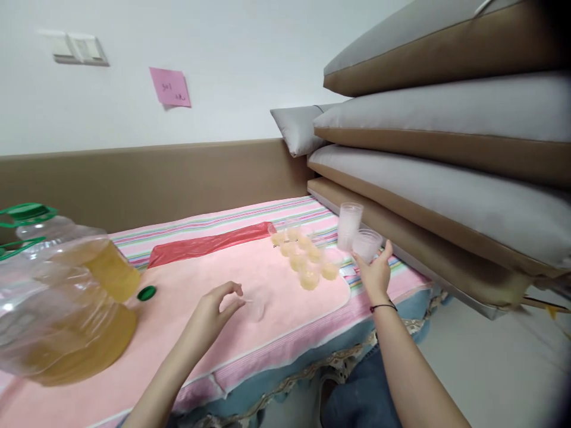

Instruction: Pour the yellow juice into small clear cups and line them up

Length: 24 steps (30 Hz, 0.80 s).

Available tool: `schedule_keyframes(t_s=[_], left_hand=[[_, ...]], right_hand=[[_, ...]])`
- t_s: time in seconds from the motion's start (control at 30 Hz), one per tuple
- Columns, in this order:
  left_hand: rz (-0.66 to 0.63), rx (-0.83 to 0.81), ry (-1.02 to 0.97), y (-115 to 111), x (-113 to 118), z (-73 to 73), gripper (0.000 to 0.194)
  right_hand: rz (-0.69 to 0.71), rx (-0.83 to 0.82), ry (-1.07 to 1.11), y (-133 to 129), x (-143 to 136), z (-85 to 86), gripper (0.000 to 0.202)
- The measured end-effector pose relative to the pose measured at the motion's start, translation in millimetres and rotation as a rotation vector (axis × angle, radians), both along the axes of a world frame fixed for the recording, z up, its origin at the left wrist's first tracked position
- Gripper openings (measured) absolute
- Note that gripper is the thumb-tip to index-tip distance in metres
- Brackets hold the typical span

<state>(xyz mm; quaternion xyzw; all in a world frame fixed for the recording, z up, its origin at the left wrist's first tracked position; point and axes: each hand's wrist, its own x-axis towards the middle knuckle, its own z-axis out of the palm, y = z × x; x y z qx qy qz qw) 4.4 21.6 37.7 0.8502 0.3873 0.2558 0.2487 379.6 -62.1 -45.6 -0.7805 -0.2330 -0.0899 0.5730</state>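
Observation:
My left hand (222, 304) has its thumb and index finger curled at the near-left rim of a clear plastic cup (255, 308), which is blurred and tilted over the pink mat. Wrapped around a short stack of clear plastic cups (368, 244) is my right hand (376, 274), at the right end of the bed-like surface. Just behind it stands a taller stack of plastic cups (350, 227). Between the hands sit several plastic cups with pale yellow liquid (309, 277), grouped in rows on the mat.
Two large jugs of yellow liquid (75, 348) with green handles stand at the left, near a loose green cap (147, 293). A red plastic bag (209, 246) lies flat along the mat's back edge. Stacked grey-and-brown cushions (437, 113) rise at the right. Behind is a brown backboard (156, 184).

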Motion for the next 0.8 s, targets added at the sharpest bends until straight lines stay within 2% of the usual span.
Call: schedule_keyframes(t_s=[0.13, 0.27, 0.47, 0.57, 0.63, 0.7, 0.8], left_hand=[[0.042, -0.021, -0.051, -3.9, -15.6, -20.1, 0.012], [0.090, -0.004, -0.140, -6.1, -22.2, -32.6, 0.014], [0.098, -0.033, -0.208, -5.8, -24.8, -44.7, 0.017], [0.105, -0.046, -0.230, -6.1, -28.2, -49.9, 0.025], [0.104, -0.060, -0.260, -5.9, -31.6, -49.6, 0.028], [0.108, -0.074, -0.309, -2.9, -34.4, -44.4, 0.027], [0.106, -0.098, -0.373, 12.4, -32.3, -29.7, 0.025]], right_hand=[[-0.013, -0.033, -0.016, -5.6, -1.6, 3.2, 0.112], [-0.030, -0.008, -0.055, -14.7, -8.6, 13.6, 0.120], [-0.016, 0.090, -0.149, -31.4, -31.8, 30.7, 0.119], [0.039, 0.220, -0.215, -33.2, -49.0, 39.7, 0.114], [0.099, 0.330, -0.235, -30.3, -64.5, 46.0, 0.104], [0.217, 0.378, -0.221, -24.5, -83.8, 50.2, 0.080], [0.549, 0.279, -0.155, -13.1, -119.9, 47.3, 0.037]])
